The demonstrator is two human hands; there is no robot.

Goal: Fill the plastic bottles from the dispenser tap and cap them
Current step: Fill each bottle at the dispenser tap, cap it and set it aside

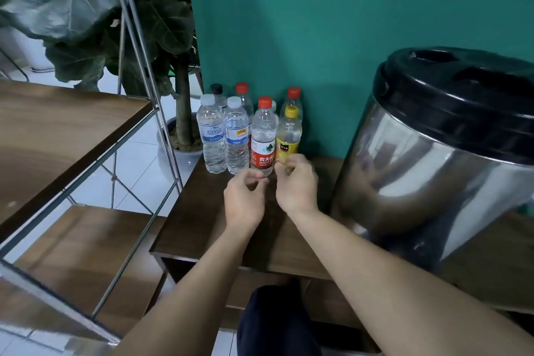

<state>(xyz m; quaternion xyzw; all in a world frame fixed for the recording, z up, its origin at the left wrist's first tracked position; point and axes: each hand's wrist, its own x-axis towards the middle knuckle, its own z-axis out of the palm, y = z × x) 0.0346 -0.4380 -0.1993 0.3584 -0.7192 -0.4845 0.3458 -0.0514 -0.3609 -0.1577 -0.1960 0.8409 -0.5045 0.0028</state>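
Standing capped against the green wall, the plastic bottles [248,130] are grouped on the wooden table [202,225] beside the steel dispenser [433,159] — probably within reach for filling. Left hand [245,196] and right hand [297,182] are held before them, fingers loosely curled — nothing visibly gripped.

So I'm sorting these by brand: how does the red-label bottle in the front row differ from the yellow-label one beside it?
The red-label bottle has a red cap; the yellow-label bottle has a yellow one. The red-label bottle stands a little taller in view. The left hand is by the red-label bottle's base, the right hand in front of the yellow-label bottle's base. Both are clear plastic, capped and upright on the wooden table.
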